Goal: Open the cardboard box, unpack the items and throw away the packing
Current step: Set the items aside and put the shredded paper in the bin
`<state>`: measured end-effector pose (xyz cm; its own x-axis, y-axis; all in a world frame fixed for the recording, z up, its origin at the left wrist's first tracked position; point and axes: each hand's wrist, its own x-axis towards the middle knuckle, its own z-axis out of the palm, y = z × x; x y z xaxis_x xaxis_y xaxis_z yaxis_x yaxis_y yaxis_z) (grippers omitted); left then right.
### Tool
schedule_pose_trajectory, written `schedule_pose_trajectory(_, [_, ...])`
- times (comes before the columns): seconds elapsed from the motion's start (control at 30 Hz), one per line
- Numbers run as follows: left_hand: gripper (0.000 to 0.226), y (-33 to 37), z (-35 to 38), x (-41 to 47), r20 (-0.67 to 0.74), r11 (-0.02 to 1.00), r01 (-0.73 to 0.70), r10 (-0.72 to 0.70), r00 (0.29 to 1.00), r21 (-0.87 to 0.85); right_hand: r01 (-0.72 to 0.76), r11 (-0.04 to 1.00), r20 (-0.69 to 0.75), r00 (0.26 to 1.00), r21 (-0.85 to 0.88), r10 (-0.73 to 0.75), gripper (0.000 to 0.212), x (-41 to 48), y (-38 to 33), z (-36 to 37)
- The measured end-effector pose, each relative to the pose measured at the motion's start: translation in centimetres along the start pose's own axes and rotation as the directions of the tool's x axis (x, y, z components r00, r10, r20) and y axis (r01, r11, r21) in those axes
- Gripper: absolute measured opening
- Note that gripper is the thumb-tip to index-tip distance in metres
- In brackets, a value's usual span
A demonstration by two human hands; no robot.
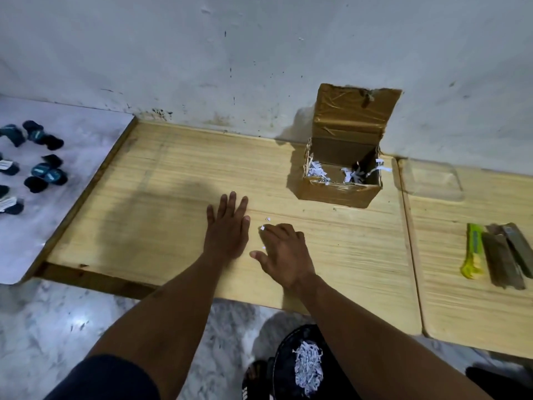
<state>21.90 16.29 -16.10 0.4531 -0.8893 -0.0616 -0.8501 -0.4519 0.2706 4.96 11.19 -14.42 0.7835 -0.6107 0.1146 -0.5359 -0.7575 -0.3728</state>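
Note:
The cardboard box (340, 189) stands open against the wall, its taped lid up, with white paper shreds (317, 170) clinging inside. My left hand (227, 226) lies flat on the wooden table, fingers spread, empty. My right hand (284, 252) hovers just right of it, fingers curled over tiny white paper scraps (263, 227); whether it pinches one is unclear. Several dark blue rolled items (46, 171) lie on a white sheet at the left. A black bin (291, 350) under the table edge holds a heap of shredded paper (307, 368).
A wooden table (161, 203) runs along the white wall, with a second table (473, 307) to its right. A clear plastic tray (432, 180), a yellow utility knife (473, 252) and brown flat packets (507, 255) lie there. The floor is marble.

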Motion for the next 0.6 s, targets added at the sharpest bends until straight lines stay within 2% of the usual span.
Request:
schedule_pose_trajectory(0.1, [0.055, 0.2, 0.1, 0.0, 0.014, 1.000, 0.016, -0.016, 1.000, -0.003, 0.046, 0.989, -0.078, 0.996, 0.143, -0.035, 0.018, -0.1, 0.0, 0.6])
schedule_pose_trajectory(0.33, [0.056, 0.9, 0.4, -0.6, 0.016, 0.999, 0.035, -0.035, 0.999, 0.017, 0.063, 0.994, 0.031, 0.997, 0.094, -0.066, 0.013, -0.3, 1.0, -0.5])
schedule_pose_trajectory(0.47, [0.059, 2.6, 0.5, -2.4, 0.047, 0.998, 0.043, -0.045, 0.998, 0.039, 0.006, 0.997, 0.070, 0.997, 0.080, -0.012, 0.013, -2.5, 1.5, -1.5])
schedule_pose_trajectory(0.6, [0.062, 4.7, 0.9, -4.7, 0.112, 0.999, 0.011, -0.015, 0.994, 0.039, -0.077, 0.992, 0.201, 0.978, 0.097, 0.056, 0.012, -5.6, 2.0, -3.3])
